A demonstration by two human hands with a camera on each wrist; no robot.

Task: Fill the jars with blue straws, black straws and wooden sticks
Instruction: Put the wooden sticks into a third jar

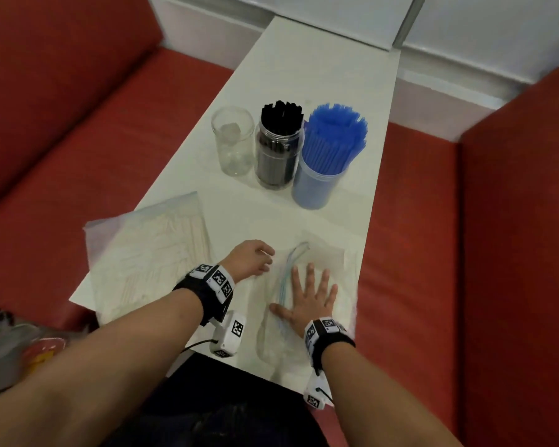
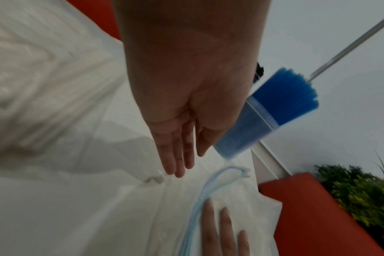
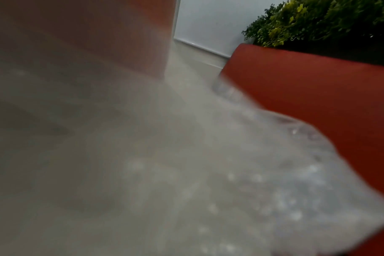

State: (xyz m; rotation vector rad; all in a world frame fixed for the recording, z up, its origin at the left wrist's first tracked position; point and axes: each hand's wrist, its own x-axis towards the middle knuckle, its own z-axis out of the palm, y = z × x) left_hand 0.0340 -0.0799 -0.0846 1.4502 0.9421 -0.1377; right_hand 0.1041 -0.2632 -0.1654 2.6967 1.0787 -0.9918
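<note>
Right hand (image 1: 307, 295) lies flat, fingers spread, on an emptied bag (image 1: 329, 269), left hand (image 1: 250, 258) loose and holding nothing just beside it, the bag of sticks (image 1: 149, 253) to its left, and beyond both the empty jar (image 1: 233, 140), black straws (image 1: 279, 124), blue straws (image 1: 334, 137).

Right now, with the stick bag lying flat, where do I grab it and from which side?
Judging by its pose, pinch the stick bag at its far, flat plastic edge, coming from above with the left hand. The sticks run lengthwise and bulge the middle. It lies left of the empty bag the right hand presses.
</note>
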